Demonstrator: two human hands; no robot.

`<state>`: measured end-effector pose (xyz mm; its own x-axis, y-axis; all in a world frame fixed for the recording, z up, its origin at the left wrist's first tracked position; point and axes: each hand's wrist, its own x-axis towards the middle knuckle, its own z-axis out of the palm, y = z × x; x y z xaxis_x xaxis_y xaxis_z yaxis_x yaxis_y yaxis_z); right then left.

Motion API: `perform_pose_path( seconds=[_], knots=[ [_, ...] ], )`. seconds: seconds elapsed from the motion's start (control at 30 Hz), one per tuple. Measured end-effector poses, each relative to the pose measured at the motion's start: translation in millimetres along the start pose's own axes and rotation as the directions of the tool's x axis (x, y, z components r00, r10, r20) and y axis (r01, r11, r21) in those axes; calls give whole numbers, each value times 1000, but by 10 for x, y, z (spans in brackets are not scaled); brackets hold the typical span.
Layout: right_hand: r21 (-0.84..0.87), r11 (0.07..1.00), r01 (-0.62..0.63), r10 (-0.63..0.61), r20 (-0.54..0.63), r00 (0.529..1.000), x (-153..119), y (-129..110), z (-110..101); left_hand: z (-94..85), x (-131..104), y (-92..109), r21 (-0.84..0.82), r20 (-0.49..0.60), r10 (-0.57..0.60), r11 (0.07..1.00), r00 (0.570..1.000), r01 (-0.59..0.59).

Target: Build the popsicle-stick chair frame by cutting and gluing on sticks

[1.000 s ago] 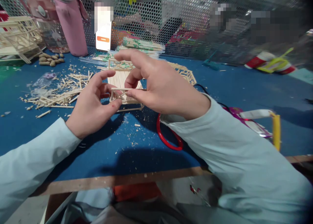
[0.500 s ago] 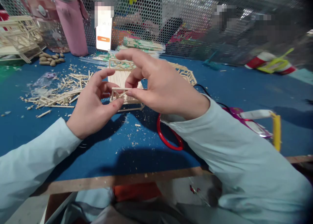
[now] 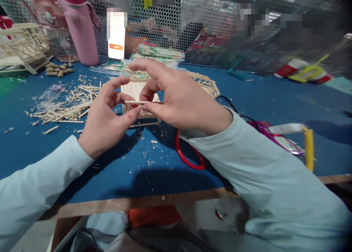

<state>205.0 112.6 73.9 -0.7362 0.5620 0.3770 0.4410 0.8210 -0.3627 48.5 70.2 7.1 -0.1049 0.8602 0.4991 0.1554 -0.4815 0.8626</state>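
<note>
A small framework of pale wooden sticks [image 3: 148, 120] is in front of me, low over the blue table. My left hand [image 3: 106, 116] pinches its left part between thumb and fingers. From the right, my right hand [image 3: 183, 98] pinches the same framework near its top stick, thumb and index close to my left thumb; its other fingers are raised. Behind the hands lies a flat panel of sticks side by side [image 3: 133, 90], partly covered by my fingers. The exact contact at the fingertips is hard to make out.
Loose sticks [image 3: 68, 110] and peanuts [image 3: 59, 70] lie left, before a pink bottle [image 3: 82, 32] and a lit phone [image 3: 116, 35]. Bagged sticks [image 3: 159, 52] stand behind. A red loop [image 3: 189, 160] and yellow-handled tool [image 3: 309, 149] are right. A stick structure [image 3: 23, 46] is far left.
The framework is tilted slightly differently, its top stick a little lower, and my left hand has shifted slightly right. Both hands keep their hold.
</note>
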Motion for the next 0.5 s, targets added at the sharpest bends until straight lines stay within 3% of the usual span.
perform_pose_path(
  seconds=[0.2, 0.33, 0.4, 0.5],
  knots=[
    [-57, 998, 27, -29, -20, 999, -7, -69, -164, 11, -18, 33, -87, -24, -103, 991, 994, 100],
    [-13, 1000, 27, -29, -202, 979, -92, -126, -356, 14, -20, 36, -68, -25, -127, 990, 992, 125],
    [34, 999, 5, 9, -390, 921, -174, -43, -412, 15, -19, 39, -75, -34, -146, 987, 989, 143],
    [35, 984, -175, 157, -632, 759, -334, 283, -443, 19, -18, 45, -82, -38, -160, 984, 986, 157]
  ],
)
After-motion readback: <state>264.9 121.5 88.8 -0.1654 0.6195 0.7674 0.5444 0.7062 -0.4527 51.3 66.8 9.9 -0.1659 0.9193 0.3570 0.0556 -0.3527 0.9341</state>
